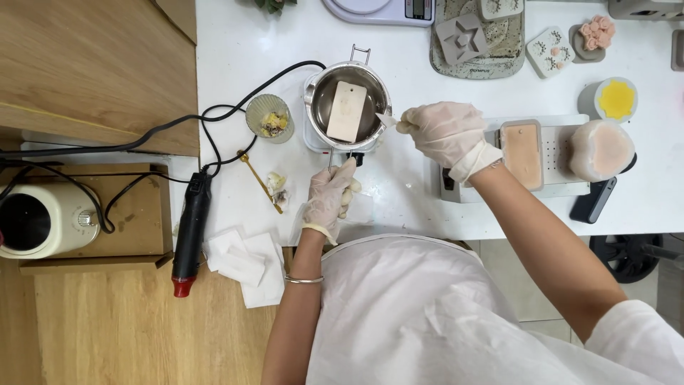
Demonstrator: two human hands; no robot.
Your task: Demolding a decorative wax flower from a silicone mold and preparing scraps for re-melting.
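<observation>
Over the far pot [318, 100], both gloved hands at work.
My left hand [328, 199] grips its handle [332, 158]; my right hand [445, 132] pinches a pale scraper [385, 119] at the rim.

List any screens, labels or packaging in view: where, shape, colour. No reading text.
Kitchen scale: top edge of the white table, round white platform, small dark rectangular display at its right end.
Grey mat: top centre under the moulds, speckled, with a small printed mark on its near edge.
Dark phone-like slab: right near edge of the table, screen side not visible.
No packages or signs seen.
</observation>
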